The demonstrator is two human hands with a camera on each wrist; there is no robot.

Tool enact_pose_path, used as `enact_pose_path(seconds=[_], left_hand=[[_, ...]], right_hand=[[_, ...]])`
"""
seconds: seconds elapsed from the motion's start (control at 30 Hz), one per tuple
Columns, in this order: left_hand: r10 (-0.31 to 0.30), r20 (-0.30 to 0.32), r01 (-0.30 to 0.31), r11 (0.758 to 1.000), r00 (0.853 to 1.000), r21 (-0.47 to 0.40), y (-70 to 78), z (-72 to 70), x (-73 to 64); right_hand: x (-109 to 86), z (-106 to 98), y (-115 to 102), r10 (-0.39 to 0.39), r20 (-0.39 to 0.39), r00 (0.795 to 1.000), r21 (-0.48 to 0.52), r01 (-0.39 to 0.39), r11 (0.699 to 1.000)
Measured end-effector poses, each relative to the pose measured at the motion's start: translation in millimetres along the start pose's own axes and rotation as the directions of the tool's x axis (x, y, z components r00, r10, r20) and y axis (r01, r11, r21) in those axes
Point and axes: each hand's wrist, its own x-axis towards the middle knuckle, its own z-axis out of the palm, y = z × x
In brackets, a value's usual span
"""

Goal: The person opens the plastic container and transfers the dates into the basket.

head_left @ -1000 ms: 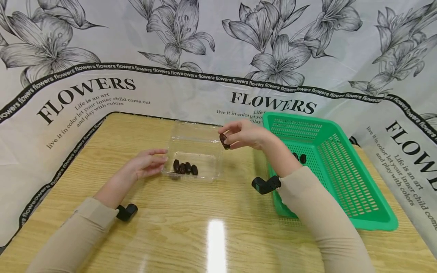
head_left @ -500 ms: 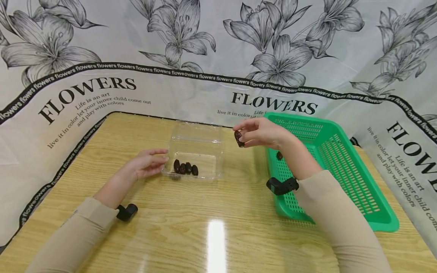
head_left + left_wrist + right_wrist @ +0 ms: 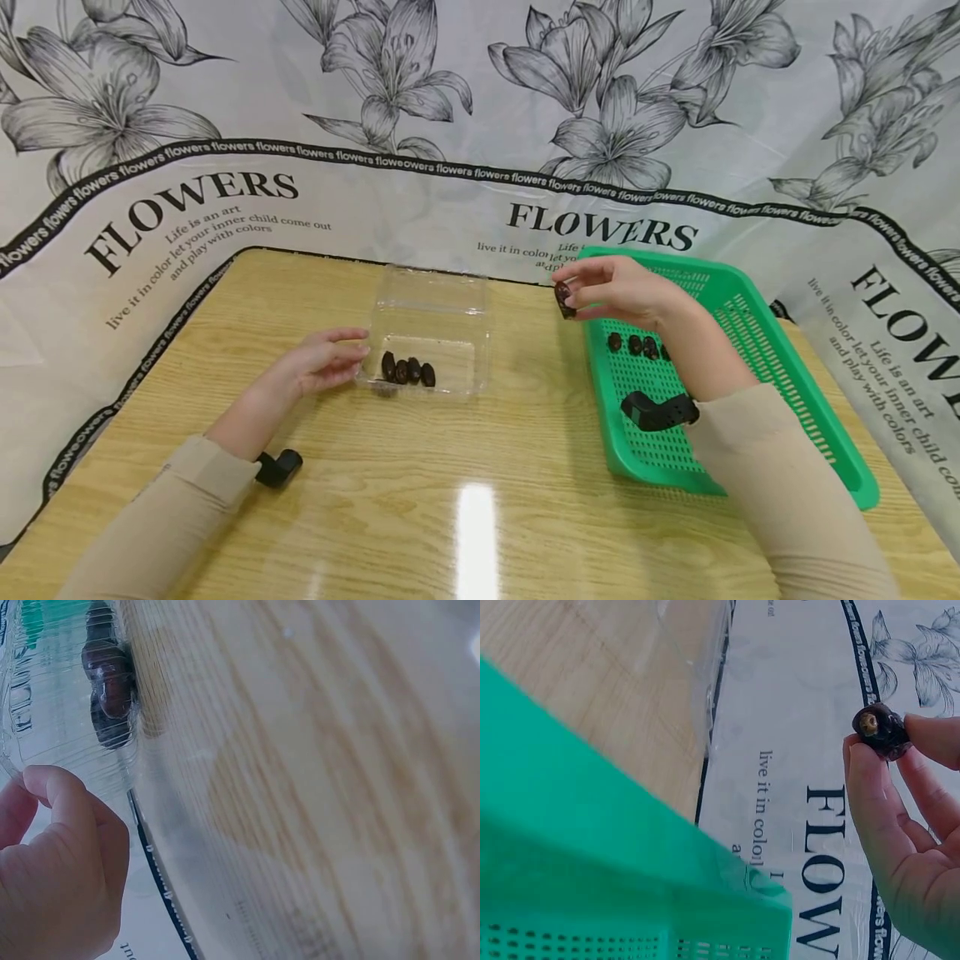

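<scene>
In the head view my right hand (image 3: 626,292) holds a dark, wrinkled date (image 3: 565,301) in the air by the left rim of the green basket (image 3: 611,433). Thumb and fingertips pinch it in the right wrist view, where the date (image 3: 881,733) shows a yellowish stem end. My left hand (image 3: 324,360) is at the left side of a clear plastic box (image 3: 453,350) with its lid folded back. The left wrist view shows that hand (image 3: 64,862) pinching the box's rim. Several dates (image 3: 407,370) lie in a row along the box's near side.
Several dates (image 3: 642,345) lie in a row in the basket, partly hidden by the right forearm. Wood-grain table (image 3: 405,500) lies under everything. A white flower-print cloth (image 3: 420,208) hangs behind the table.
My right hand has moved rightward with the date, from beside the plastic box to the basket's left rim. More dates in the basket are now uncovered. The left hand stays put.
</scene>
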Motion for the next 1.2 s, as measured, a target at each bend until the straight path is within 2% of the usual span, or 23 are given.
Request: enact_pose_path(seconds=[0.2,0.43,0.67,0.8,0.97,1.2], left_hand=[[0.004,0.001,-0.004,1.000,1.000,0.000,0.2,2.0,0.4],[-0.003,0.002,0.003,1.000,1.000,0.008,-0.7,3.1,0.9],[0.000,-0.004,0.000,1.000,1.000,0.021,-0.4,2.5,0.0],[0.000,-0.012,0.001,1.000,1.000,0.021,-0.7,1.8,-1.1],[0.006,0.008,-0.006,1.000,1.000,0.017,-0.3,2.5,0.0],[0.008,-0.006,-0.008,1.000,1.000,0.022,1.3,1.7,-0.7]], right_hand=[[-12.5,-17,5,0.002,-0.026,1.000,-0.003,-0.002,1.000],[-25.5,-37,21,-0.030,-0.009,1.000,-0.006,0.029,1.000],[-33.1,-47,34,0.036,-0.094,0.995,-0.060,-0.041,0.997],[-34.5,-54,47,0.070,-0.110,0.992,-0.060,-0.077,0.995],[-35.7,-61,64,0.097,-0.123,0.988,-0.056,-0.104,0.993],[-26.8,-61,84,0.166,-0.097,0.981,-0.098,-0.175,0.980]])
